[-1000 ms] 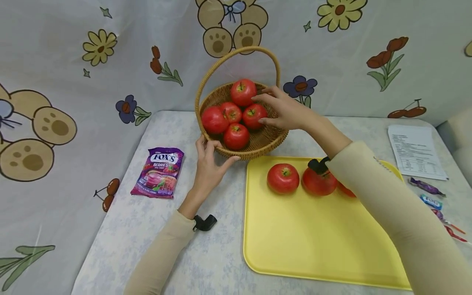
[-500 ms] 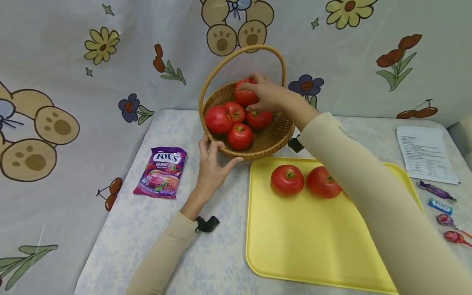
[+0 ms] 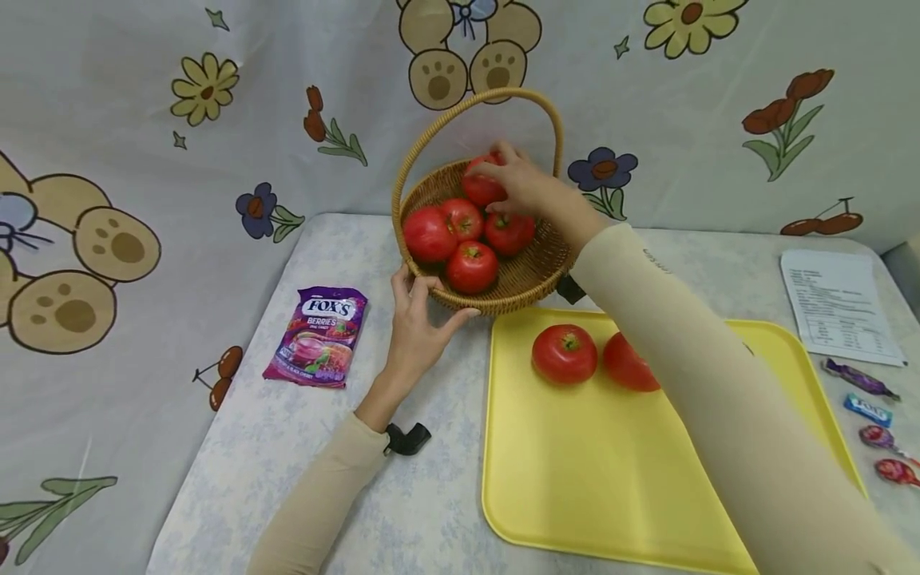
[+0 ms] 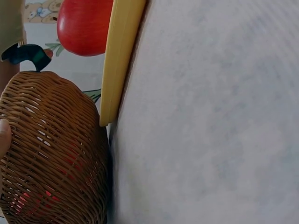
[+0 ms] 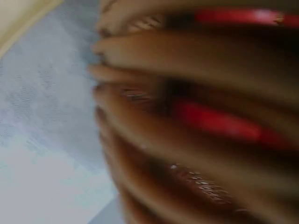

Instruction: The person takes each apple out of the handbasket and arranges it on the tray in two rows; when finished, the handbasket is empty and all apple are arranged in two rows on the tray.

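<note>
one rear apple (image 3: 480,185) is now clasped by the right hand (image 3: 519,185), earlier merely near; the wicker basket (image 3: 525,281) is gripped by the left hand (image 3: 419,319).

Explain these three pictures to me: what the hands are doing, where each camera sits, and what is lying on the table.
No machine here: a person works with two bare hands and wears three cameras. The wide picture comes from the head, looking down at the table. The other two come from the wrists; the right one is too blurred to read.

The left hand holds the rim of a wicker basket with five red apples in it. The right hand reaches inside, fingers curled round the rear apple.

In front lies a yellow tray with two apples showing, one in full view, the other partly behind the sleeve. To the left is a purple candy bag; to the right, a printed sheet and a few wrapped sweets.
</note>
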`<action>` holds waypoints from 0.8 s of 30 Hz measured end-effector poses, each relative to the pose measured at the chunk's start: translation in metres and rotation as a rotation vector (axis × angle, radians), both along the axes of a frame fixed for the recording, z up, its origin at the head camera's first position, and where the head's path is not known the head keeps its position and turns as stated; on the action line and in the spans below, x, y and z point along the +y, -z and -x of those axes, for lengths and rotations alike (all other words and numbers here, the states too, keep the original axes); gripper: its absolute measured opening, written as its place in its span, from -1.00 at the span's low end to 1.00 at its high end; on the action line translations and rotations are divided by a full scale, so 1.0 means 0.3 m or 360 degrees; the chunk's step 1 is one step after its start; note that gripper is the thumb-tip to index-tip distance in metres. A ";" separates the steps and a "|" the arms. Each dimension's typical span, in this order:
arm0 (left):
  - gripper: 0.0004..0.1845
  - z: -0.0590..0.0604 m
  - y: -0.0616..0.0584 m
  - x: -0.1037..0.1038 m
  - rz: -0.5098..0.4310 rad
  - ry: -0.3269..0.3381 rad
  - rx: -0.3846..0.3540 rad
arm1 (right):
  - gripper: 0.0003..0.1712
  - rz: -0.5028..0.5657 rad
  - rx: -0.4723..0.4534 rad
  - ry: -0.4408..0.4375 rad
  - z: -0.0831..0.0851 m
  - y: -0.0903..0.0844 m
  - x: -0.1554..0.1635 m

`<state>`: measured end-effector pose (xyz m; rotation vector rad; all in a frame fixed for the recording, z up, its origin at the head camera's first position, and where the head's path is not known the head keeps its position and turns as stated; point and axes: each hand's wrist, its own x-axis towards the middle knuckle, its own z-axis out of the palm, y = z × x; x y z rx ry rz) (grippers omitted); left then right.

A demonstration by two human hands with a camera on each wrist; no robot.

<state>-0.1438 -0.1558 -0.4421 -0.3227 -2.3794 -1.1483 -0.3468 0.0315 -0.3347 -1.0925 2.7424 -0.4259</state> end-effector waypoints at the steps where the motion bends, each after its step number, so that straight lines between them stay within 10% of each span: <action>1: -0.41 -0.001 0.001 0.001 -0.0003 0.0002 0.0000 | -0.37 0.0032 0.0024 -0.0001 0.003 0.011 0.002; 24: -0.41 -0.003 0.003 0.001 -0.0014 -0.0007 -0.0029 | -0.42 0.0218 0.0227 0.0014 -0.007 0.044 0.028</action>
